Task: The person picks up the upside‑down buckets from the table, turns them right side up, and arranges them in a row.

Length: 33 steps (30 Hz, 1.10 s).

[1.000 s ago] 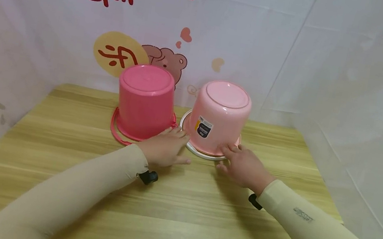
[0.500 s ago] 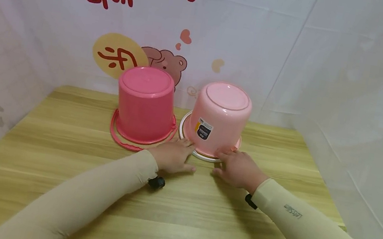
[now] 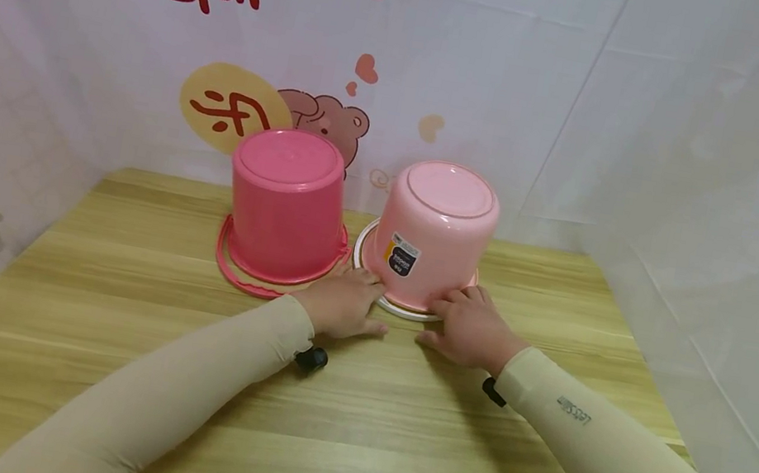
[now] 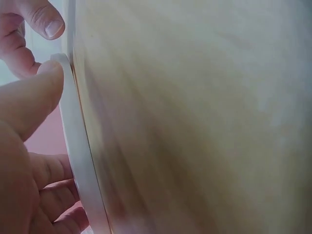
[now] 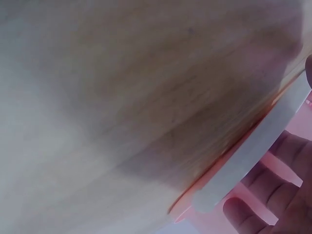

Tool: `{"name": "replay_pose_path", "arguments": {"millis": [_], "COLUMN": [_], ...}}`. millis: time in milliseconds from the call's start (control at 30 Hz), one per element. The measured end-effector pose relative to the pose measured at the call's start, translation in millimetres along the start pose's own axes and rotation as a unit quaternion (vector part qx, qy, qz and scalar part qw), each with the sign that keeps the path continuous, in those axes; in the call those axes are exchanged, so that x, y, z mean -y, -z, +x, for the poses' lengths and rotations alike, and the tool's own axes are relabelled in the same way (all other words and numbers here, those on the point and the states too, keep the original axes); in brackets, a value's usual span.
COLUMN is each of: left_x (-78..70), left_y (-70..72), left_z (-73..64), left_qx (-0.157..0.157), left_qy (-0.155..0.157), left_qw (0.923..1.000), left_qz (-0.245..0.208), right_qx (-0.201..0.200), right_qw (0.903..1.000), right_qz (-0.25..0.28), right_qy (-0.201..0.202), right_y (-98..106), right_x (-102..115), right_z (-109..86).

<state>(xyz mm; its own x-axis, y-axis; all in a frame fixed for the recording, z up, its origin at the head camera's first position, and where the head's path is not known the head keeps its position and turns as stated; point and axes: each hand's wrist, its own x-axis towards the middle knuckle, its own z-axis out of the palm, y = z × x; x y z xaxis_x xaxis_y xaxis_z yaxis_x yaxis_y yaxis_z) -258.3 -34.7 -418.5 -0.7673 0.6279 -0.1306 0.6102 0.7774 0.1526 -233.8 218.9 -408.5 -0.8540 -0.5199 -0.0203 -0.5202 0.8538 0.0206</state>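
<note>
Two upside-down plastic buckets stand at the back of the wooden table. The light pink bucket point(image 3: 437, 229) has a label point(image 3: 402, 257) on its front and a white handle point(image 4: 80, 126) lying around its rim. My left hand point(image 3: 344, 302) grips this handle at the front left, fingers curled behind it and thumb at its near face. On the front right my right hand point(image 3: 473, 327) holds the same handle; fingers point(image 5: 268, 187) lie between it and the bucket's wall. The darker pink bucket point(image 3: 286, 208) sits beside the left hand, its pink handle point(image 3: 250, 287) resting on the table.
The wooden table point(image 3: 347, 432) spreads before the buckets. Behind hangs a white printed cloth point(image 3: 513, 66); pale sheets close in both sides. A small black wrist device point(image 3: 311, 358) hangs below the left sleeve, another black one point(image 3: 493, 390) below the right.
My left hand has moved right, from near the darker bucket to the light pink bucket's front rim. My right hand has shifted slightly left, and its fingers have settled at the rim. Both buckets stay put.
</note>
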Motion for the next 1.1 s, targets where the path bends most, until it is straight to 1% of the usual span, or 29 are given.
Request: {"name": "replay_pose_path", "arguments": {"millis": [200, 433, 733, 967, 1100], "left_x": [3.2, 6.1, 4.2, 2.6, 0.9], "left_y": [0.1, -0.2, 4.0, 8.9, 12.4], "left_z": [0.9, 1.6, -1.1, -1.8, -2.4], "left_qx": [-0.016, -0.031, -0.053, -0.086, -0.098], "left_qy": [-0.005, -0.003, -0.004, -0.008, -0.008], "left_qw": [0.9999, 0.9995, 0.9983, 0.9961, 0.9951], "left_qz": [-0.002, -0.009, -0.022, -0.016, -0.012], "right_qx": [-0.014, -0.027, -0.023, -0.051, -0.069], "right_qw": [0.9998, 0.9996, 0.9996, 0.9982, 0.9969], "right_qz": [0.012, 0.002, 0.018, 0.029, 0.031], "right_qy": [-0.002, 0.009, 0.004, 0.013, 0.022], "right_y": [1.9, 2.1, 6.9, 12.2, 13.6], "right_x": [-0.9, -1.6, 2.9, 5.2, 4.8], "right_z": [0.7, 0.7, -1.7, -4.1, -4.9]}}
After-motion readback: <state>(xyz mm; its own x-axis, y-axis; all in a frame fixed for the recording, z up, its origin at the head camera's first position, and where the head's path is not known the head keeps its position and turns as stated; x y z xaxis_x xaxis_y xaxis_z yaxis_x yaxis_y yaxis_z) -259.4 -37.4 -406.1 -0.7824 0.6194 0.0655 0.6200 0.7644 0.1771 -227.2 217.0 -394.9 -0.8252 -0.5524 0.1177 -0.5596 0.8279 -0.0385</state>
